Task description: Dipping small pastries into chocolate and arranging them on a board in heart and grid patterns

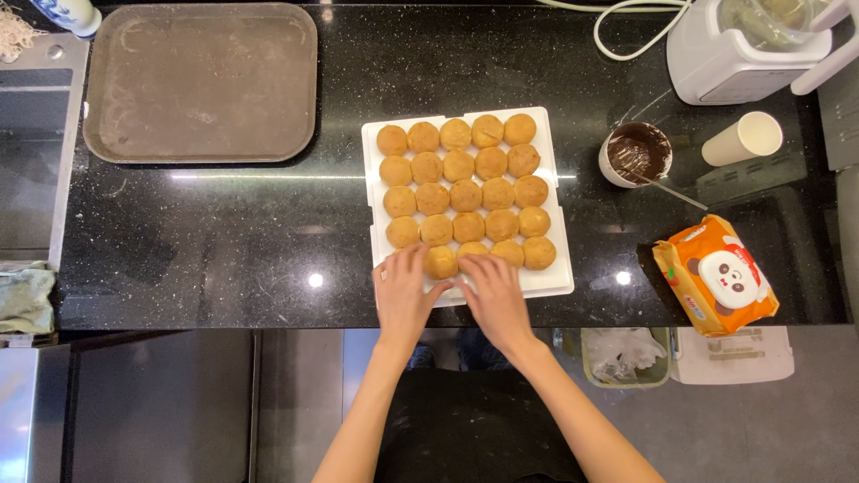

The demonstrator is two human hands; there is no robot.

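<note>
Resting left hand (402, 295) and right hand (495, 297), fingers spread flat, gripping nothing, on near edge of white tray (548, 279) beside front-row dough balls (440, 261). Risking, by judgement: pressing down denting soft balls, or tipping tray over counter edge. Sitting on glossy black counter (250, 233); brown tray (201, 80), chocolate cup (635, 154), wipes pack (716, 275) nearby.

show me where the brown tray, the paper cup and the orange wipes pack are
brown tray (201, 80), head view, middle of its flat bottom
paper cup (743, 139), head view, side wall of the cup lying tipped over
orange wipes pack (716, 275), head view, top face near the white flap
</note>
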